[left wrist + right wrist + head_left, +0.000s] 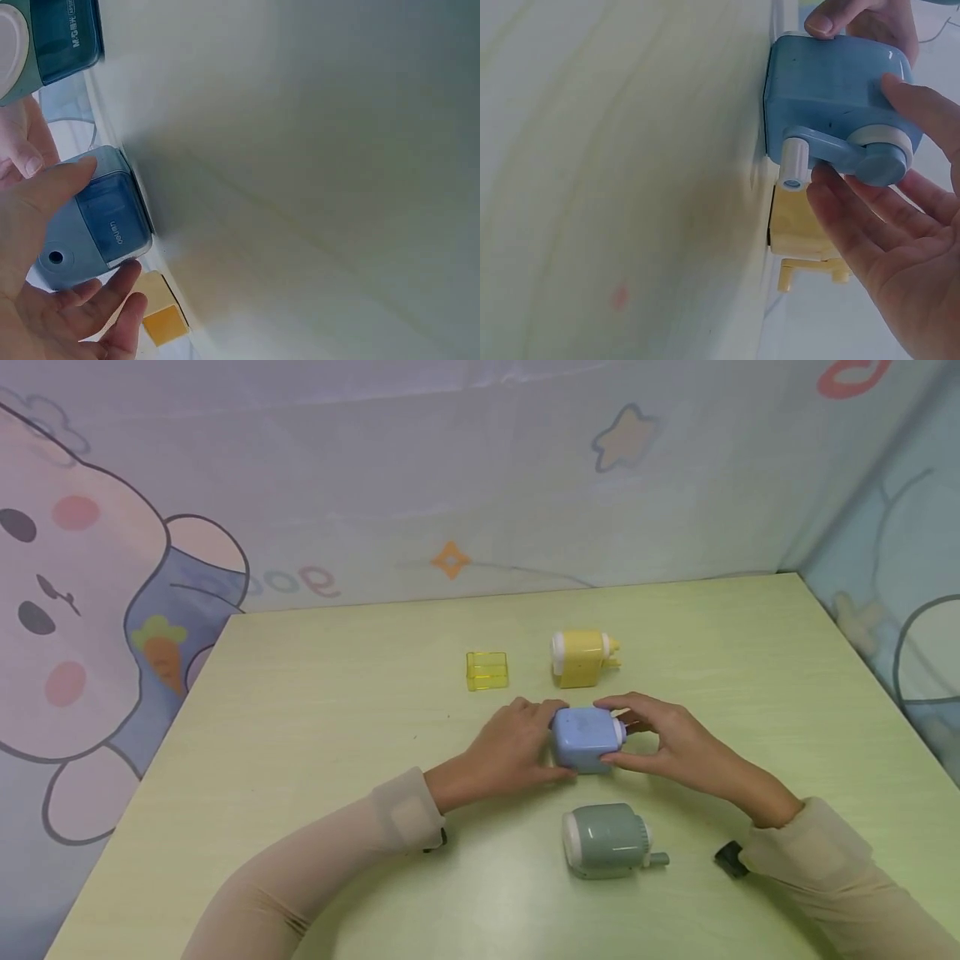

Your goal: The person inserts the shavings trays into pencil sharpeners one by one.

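Note:
A blue crank pencil sharpener (583, 735) stands on the table between both hands, its crank end turned right. My left hand (517, 743) grips its left end; in the left wrist view the thumb lies on one side of the body, the fingers along the other, beside a dark blue see-through drawer (114, 214). From the right, my right hand (678, 745) holds the crank end, thumb on the near side and fingers at the far side. The right wrist view shows the blue crank handle (794, 161) with its pale knob pointing away from the body.
Behind the blue sharpener stands a yellow pencil sharpener (581, 658). To its left lies a see-through yellow drawer (487, 671). A green pencil sharpener (609, 841) sits nearer the front, crank to the right. A printed cloth (375, 485) hangs behind the table's back edge.

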### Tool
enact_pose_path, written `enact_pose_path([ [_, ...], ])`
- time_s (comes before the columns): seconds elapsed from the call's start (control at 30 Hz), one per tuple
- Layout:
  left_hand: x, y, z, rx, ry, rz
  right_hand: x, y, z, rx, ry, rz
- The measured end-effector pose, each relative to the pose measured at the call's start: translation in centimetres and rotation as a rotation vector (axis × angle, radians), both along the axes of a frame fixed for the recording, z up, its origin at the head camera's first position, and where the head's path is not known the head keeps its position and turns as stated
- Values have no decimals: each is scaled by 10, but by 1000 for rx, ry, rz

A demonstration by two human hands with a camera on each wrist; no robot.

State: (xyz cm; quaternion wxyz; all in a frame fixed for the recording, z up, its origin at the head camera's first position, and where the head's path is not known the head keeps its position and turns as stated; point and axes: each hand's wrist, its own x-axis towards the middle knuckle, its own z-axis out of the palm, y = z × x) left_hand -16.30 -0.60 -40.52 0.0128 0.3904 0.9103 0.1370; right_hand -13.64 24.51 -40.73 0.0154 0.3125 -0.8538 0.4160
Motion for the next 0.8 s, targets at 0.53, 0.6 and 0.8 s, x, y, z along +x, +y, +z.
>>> enact_pose_path([
  [0.53, -5, -36, -2, -80, -36, 133, 0, 29, 3, 24, -88, -15],
  [0.6, -6, -43, -1, -73, -37, 145, 0, 33, 2, 28, -83, -15],
  [0.8, -6, -63, 4, -54, -11, 179, -3, 43, -2, 29, -73, -25],
])
